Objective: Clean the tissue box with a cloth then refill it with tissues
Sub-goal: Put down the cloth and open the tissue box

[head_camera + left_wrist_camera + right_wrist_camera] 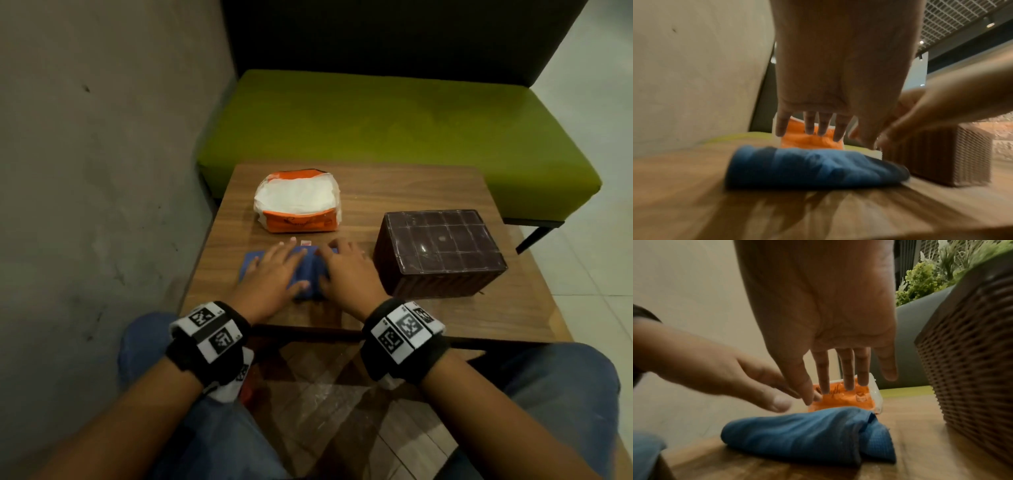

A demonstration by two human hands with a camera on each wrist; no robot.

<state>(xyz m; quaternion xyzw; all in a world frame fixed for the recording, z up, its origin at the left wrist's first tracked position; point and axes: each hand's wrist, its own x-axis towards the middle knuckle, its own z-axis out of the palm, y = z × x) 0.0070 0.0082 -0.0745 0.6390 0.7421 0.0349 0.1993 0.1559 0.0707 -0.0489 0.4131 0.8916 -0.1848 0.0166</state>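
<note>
Left hand (pixel 270 274), right hand (pixel 346 270): fingers spread flat above blue cloth (pixel 807 434); contact unclear.

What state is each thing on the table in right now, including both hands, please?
blue cloth: folded, flat on the table, not yet lifted.
tissue box: brown, woven sides, tilted, no opening visible from here.
tissue pack: orange wrapper torn open on top, white tissues showing.
left hand: fingers straight, over the cloth, gripping nothing.
right hand: fingers straight, over the cloth, gripping nothing.
</note>
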